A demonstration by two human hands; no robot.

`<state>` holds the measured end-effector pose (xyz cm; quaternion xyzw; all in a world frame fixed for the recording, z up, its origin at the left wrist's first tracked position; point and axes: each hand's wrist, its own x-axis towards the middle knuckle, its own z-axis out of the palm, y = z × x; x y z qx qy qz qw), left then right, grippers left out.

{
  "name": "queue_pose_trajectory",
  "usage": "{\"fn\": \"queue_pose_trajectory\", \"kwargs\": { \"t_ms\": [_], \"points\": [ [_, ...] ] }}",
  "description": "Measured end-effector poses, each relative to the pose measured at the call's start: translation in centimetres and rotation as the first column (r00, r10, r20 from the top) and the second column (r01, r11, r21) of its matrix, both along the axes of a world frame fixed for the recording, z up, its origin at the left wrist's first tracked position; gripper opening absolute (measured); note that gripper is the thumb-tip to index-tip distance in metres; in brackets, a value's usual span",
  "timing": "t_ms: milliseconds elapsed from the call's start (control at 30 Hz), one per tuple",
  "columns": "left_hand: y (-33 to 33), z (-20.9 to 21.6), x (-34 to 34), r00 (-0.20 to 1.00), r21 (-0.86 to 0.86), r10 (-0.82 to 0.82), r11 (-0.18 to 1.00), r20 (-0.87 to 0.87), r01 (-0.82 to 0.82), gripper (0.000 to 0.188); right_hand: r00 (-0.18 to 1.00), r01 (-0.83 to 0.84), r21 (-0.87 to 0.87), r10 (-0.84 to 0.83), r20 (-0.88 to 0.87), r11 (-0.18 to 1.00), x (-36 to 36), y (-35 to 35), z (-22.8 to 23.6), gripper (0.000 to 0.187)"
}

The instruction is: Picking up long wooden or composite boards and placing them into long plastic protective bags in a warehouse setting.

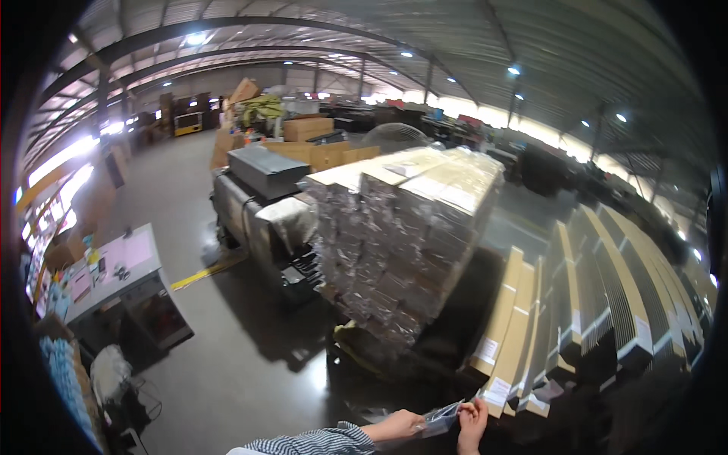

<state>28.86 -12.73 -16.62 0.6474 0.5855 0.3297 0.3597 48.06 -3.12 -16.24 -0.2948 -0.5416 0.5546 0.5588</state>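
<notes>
At the lower edge, my left hand (400,425) reaches in from a striped sleeve, its fingers closed on one end of a clear plastic bag or film piece (440,419). My right hand (472,425) pinches the other end, so the plastic stretches between the two hands. What the plastic contains, if anything, is too small to make out. Just beyond my right hand lie long cardboard-edged packs (502,334) with white labels on their near ends. Ahead stands a tall stack of boxes (394,250) wrapped in clear film.
Several rows of long dark and tan packs (599,280) fill the right side. Left of the wrapped stack is a dark machine or cart (246,205) with a black box (267,171) on top. A grey desk (125,262) stands at the left, near a yellow floor line (208,271).
</notes>
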Motion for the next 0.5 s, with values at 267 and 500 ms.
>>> {"fn": "queue_pose_trajectory", "kwargs": {
  "t_ms": [267, 500],
  "points": [
    [-5.6, 24.5, 0.0, 0.829, 0.464, -0.356, 0.876, 0.432, 0.134, 0.03, 0.871, 0.021, 0.614, -0.316, 0.375, 0.789, -5.1, -9.8, 5.1, 0.025],
    [-9.4, 22.1, -7.7, 0.727, 0.489, -0.172, 0.836, 0.664, -0.248, 0.054, 0.787, -0.267, 0.638, -0.219, 0.577, 0.722, -6.5, -6.4, 7.7, 0.05]
  ]
}}
